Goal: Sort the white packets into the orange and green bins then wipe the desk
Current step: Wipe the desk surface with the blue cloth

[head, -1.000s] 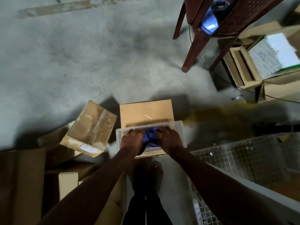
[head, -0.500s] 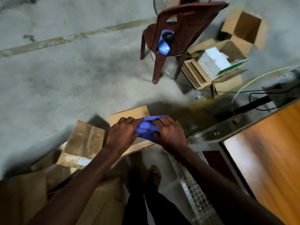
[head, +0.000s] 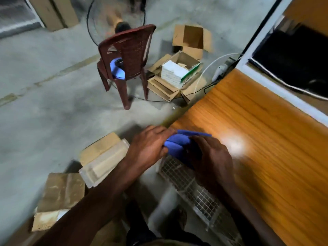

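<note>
A folded blue cloth is held between both hands in the air, just over the near left corner of the wooden desk. My left hand grips its left end with curled fingers. My right hand grips its right side from above and hides part of it. No white packets and no orange or green bins are in view.
A clear plastic tub sits on a cardboard box on the floor to the left. A wire mesh basket hangs beside the desk. Farther off stand a red plastic chair, a fan, and open cartons. A cable runs along the desk's far edge.
Both hands lifted the blue cloth out of the clear tub and carried it up and right to the desk corner. The view swung from the floor toward the desk.
</note>
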Demonstrator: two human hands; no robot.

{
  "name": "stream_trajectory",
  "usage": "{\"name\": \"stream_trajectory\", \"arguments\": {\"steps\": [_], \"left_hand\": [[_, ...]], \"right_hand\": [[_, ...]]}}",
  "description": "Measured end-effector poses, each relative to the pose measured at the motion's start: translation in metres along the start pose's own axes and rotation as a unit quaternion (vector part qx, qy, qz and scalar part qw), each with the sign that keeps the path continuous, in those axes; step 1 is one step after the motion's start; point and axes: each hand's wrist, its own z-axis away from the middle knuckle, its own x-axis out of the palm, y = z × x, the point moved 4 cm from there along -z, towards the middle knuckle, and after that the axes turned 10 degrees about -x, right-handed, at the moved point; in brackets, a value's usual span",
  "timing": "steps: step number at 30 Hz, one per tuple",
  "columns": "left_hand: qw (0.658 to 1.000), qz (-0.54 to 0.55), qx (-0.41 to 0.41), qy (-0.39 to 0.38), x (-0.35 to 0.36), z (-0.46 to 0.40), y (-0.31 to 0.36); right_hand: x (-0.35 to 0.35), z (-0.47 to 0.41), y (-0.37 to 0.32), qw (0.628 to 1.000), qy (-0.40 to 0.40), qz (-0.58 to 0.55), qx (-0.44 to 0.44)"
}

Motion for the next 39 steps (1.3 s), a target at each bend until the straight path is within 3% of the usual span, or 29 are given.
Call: {"name": "stream_trajectory", "arguments": {"steps": [4,6,9,11,14,17,20,25,30,33,39], "left_hand": [[0.996,-0.002,0.052,-0.071,0.042,-0.042,0.08],[0.989,-0.059,0.081,-0.108,0.059,-0.059,0.11],[0.97,-0.143,0.118,-0.157,0.069,-0.072,0.139],[0.962,-0.127,0.102,-0.218,0.065,-0.076,0.147],[0.955,-0.016,0.081,-0.286,0.062,-0.083,0.156],[0.961,0.069,0.082,-0.257,0.066,-0.095,0.155],[0.96,0.007,0.113,-0.257,0.081,-0.107,0.148],[0.923,-0.1,0.216,-0.303,0.109,-0.104,0.141],[0.906,-0.156,0.26,-0.295,0.127,-0.107,0.12],[0.919,-0.09,0.261,-0.282,0.124,-0.115,0.115],[0.967,-0.02,0.224,-0.12,0.116,-0.128,0.067]], "right_hand": [[-0.031,0.046,0.072,0.992,-0.056,0.011,0.112],[-0.04,0.064,0.097,0.986,-0.074,0.007,0.148],[-0.063,0.089,0.125,0.982,-0.029,-0.021,0.185],[-0.075,0.099,0.138,0.979,0.015,-0.036,0.202],[-0.079,0.106,0.148,0.971,0.026,-0.057,0.231],[-0.066,0.101,0.145,0.969,-0.031,-0.059,0.238],[-0.043,0.089,0.133,0.967,-0.083,-0.047,0.235],[0.003,0.071,0.106,0.975,-0.111,0.032,0.188],[0.023,0.063,0.094,0.958,-0.098,0.108,0.247],[0.026,0.052,0.089,0.962,-0.057,0.122,0.238],[0.051,0.047,0.08,0.968,-0.066,0.121,0.21]]}}
